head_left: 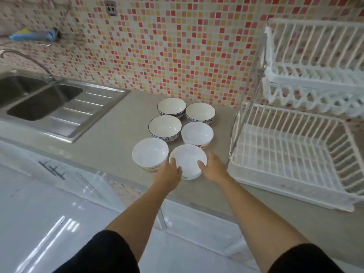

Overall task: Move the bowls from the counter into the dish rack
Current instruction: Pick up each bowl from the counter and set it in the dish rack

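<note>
The nearest glossy white ceramic bowl (188,161), probably rigid, slippery and breakable, sits on the beige counter (110,142) between both hands, left hand (169,174) and right hand (214,168), whose spread fingers (173,160) clasp opposite rim edges, the best hold; the white wire dish rack (291,160) stands just right of the right fingers.

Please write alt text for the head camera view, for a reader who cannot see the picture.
Both hands, left hand and right hand, grip the nearest bowl of six white bowls on a beige counter. An empty white two-tier dish rack stands to the right, a steel sink to the left, below a mosaic tile wall.
</note>
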